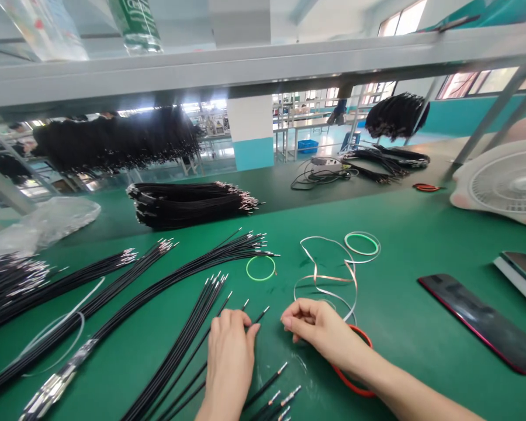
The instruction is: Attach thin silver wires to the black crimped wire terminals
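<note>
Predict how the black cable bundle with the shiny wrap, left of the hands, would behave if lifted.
The bundle would probably bend rather than stay rigid, since it lies curved. Its far ends might splay, as they lie fanned out. The shiny wrap should hold the near end together.

1. White lettering is showing on the green bottle on the shelf — blurring too much for reading.
2. Elsewhere, nothing is standing out as readable text, brand or number.
</note>
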`<state>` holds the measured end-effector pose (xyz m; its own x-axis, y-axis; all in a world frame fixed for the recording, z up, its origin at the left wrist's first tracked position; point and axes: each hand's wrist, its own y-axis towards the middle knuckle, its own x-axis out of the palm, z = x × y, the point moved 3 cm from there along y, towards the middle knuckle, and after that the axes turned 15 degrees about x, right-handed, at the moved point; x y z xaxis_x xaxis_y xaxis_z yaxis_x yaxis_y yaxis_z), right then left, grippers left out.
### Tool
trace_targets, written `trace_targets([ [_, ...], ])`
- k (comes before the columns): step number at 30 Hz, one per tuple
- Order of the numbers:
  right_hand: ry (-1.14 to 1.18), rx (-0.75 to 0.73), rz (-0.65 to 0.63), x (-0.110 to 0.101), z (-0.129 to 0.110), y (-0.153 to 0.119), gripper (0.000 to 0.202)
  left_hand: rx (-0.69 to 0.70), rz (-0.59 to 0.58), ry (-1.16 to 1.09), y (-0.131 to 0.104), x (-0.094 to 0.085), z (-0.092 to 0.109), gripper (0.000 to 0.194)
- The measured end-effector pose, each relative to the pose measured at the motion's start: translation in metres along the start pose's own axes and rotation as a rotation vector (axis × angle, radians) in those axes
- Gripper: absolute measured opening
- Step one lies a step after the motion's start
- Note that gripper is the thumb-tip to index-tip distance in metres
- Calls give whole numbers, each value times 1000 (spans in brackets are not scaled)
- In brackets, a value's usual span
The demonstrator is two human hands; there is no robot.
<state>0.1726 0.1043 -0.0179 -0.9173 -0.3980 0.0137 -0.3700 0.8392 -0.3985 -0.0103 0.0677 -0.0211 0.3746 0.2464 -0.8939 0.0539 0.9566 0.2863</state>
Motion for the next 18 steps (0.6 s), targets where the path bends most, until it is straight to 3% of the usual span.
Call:
trace_targets([
  [6,97,14,-35,8,1,-6,26,22,34,-138,-17,8,23,17],
  [12,254,36,-108,28,4,-10,32,-14,-9,-407,-24,15,23,15],
  [18,286,60,117,11,0,-3,29,-88,24,-463,-22,8,27,14],
])
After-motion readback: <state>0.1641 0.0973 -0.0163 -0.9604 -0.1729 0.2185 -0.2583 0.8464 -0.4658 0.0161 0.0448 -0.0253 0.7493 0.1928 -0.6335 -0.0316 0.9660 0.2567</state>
